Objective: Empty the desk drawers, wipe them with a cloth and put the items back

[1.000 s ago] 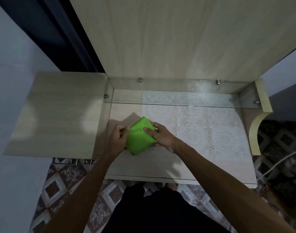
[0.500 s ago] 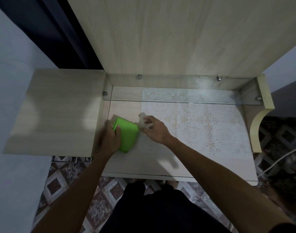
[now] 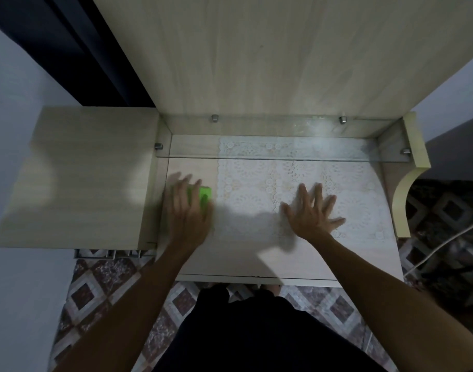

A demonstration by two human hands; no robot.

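Pressing down with straight fingers, the left hand (image 3: 188,210) lies flat on the green cloth (image 3: 205,196), which sits on the bare wood at the left part of the desk top (image 3: 230,259), close to the left side panel. The hand is blurred, and only the far right part of the cloth shows from under the fingers. The hand does not curl around the cloth – it covers it from above.

The right hand (image 3: 311,213) is spread wide and relaxed, holding nothing. Its palm and fingers rest on the white lace mat (image 3: 256,183), which covers the middle and right part of the desk top. The two hands are well apart.

A glass shelf (image 3: 283,146) crosses the back of the desk, above the surface, carried on small metal pegs. To the left of the desk there is a lower wooden top (image 3: 82,178). Below, a tiled floor (image 3: 95,291) with a diamond pattern is visible – a white cable (image 3: 444,242) lies on it at the right side.
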